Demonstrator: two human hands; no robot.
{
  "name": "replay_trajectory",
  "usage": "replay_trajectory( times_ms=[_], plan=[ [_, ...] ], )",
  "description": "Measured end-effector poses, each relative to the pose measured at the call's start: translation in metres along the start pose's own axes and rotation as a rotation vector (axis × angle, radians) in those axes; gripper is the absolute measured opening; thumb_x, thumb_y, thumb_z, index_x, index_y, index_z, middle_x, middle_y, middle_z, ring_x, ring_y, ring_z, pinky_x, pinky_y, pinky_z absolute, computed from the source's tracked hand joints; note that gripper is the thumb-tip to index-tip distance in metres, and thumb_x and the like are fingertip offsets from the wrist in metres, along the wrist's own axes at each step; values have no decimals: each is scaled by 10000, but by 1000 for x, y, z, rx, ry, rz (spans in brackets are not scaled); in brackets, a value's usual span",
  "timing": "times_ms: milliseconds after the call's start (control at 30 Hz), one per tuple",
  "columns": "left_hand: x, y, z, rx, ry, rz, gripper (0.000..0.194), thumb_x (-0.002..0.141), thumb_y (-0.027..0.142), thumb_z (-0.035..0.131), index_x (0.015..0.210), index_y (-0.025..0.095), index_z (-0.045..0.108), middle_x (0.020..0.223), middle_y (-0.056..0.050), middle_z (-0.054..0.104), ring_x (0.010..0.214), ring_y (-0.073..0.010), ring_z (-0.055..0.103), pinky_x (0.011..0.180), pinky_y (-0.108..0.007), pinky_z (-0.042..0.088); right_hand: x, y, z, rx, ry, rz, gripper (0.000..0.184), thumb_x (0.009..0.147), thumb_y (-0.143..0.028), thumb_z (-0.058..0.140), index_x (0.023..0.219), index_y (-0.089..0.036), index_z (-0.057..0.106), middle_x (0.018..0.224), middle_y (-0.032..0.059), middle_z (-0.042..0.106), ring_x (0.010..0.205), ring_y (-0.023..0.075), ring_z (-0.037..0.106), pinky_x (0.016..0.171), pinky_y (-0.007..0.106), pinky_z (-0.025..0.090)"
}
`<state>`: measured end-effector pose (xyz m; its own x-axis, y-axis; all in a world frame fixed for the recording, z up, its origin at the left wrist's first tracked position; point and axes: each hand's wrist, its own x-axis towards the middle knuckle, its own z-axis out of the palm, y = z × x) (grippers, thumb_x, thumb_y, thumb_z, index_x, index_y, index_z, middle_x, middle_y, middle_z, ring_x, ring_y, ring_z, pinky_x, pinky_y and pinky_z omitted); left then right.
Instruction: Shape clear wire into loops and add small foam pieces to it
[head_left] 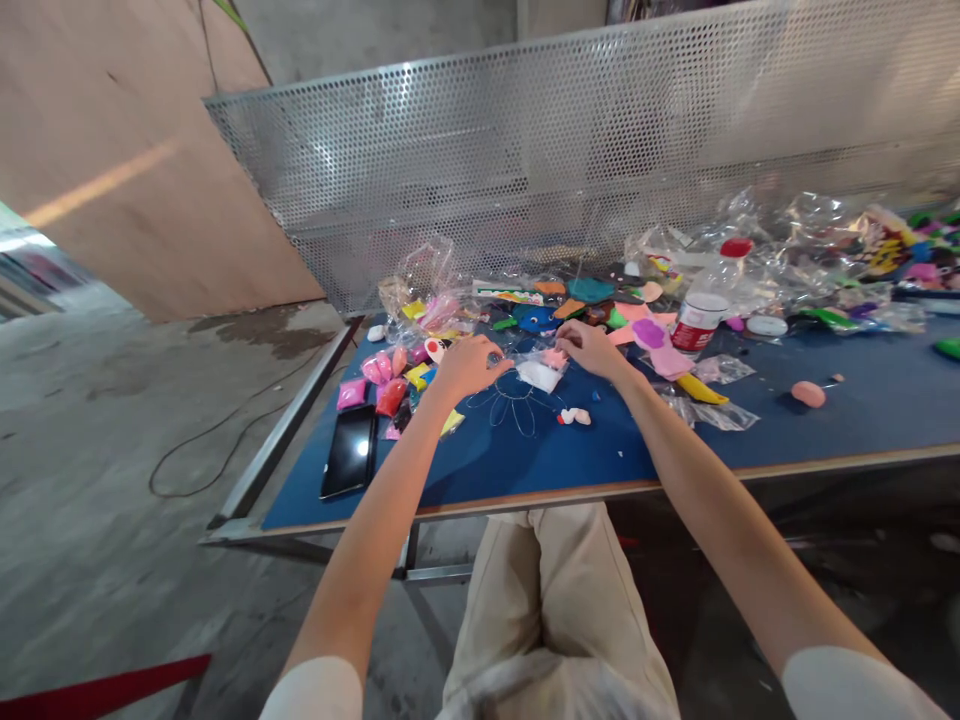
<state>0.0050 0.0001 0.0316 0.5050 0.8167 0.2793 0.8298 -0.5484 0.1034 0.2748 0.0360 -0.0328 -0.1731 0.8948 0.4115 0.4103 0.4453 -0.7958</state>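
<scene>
L hand (472, 366): fingers curled, can't tell grip | R hand (591, 350): fingertips at pink piece (555, 357), can't tell if grasped | white packet (538, 376): between hands, back from bench (570, 465) near edge | phone (349, 452): near-left corner

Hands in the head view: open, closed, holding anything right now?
Left hand: curled near the wire loops; grip cannot be told.
Right hand: partly curled beside the pink clay; grip cannot be told.

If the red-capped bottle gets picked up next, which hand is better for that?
Probably the right hand: it is nearer the red-capped bottle, which stands on that side. The left hand is farther away.
</scene>
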Motion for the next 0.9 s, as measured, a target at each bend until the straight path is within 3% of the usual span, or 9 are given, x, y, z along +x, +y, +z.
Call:
replay_trajectory(
  times_ms=[100,200,267,400,600,733,800,900],
  plan=[
    [13,0,13,34,-143,-88,445,889,526,699,1138,160,753,1051,-148,774,1083,-365,688,960,-449,497,-1,-1,4,82,-30,14,113,814,-275,689,828,-233,586,741,15,740,673,202,722,679,337,595],
    [13,-6,20,-143,-263,-185,600,845,460,766,1352,163,645,1017,-108,796,1006,-331,726,865,-393,520,1,-6,8,114,-34,16,122,814,-299,721,816,-227,623,751,30,757,703,211,736,689,340,603],
    [11,-13,23,-298,-302,-210,626,817,461,789,1352,167,651,1029,-94,799,955,-297,740,801,-353,522,5,-13,12,107,-32,1,109,816,-301,723,804,-220,651,756,34,764,705,211,738,687,332,595],
    [6,-23,22,-444,-278,-201,529,766,498,815,1189,187,757,996,-73,803,919,-265,748,799,-331,514,18,-27,22,21,-9,-25,79,815,-277,721,796,-201,729,701,26,752,673,198,720,677,308,569],
    [3,-26,19,-375,-311,-175,585,745,523,819,1233,208,747,982,-54,811,974,-272,751,869,-338,499,25,-39,36,-92,-31,-9,78,811,-233,724,767,-196,777,762,45,785,714,199,727,699,291,552],
    [2,-26,20,-293,-367,-158,536,744,522,805,1181,215,757,958,-54,814,928,-260,748,837,-343,508,21,-34,41,-39,47,14,119,838,-243,678,773,-194,765,777,45,788,682,189,717,689,295,561],
    [1,-27,19,-284,-327,-133,413,746,495,799,1064,231,786,889,-48,805,859,-246,741,820,-356,514,18,-30,40,-41,83,9,118,838,-255,674,782,-196,759,776,46,786,692,196,719,688,302,561],
    [-1,-28,13,-407,-163,-87,267,790,432,769,969,237,797,817,-45,777,775,-213,715,797,-357,519,14,-25,35,-101,138,-33,118,836,-290,683,797,-207,758,780,47,785,728,212,724,713,320,560]
  ],
)
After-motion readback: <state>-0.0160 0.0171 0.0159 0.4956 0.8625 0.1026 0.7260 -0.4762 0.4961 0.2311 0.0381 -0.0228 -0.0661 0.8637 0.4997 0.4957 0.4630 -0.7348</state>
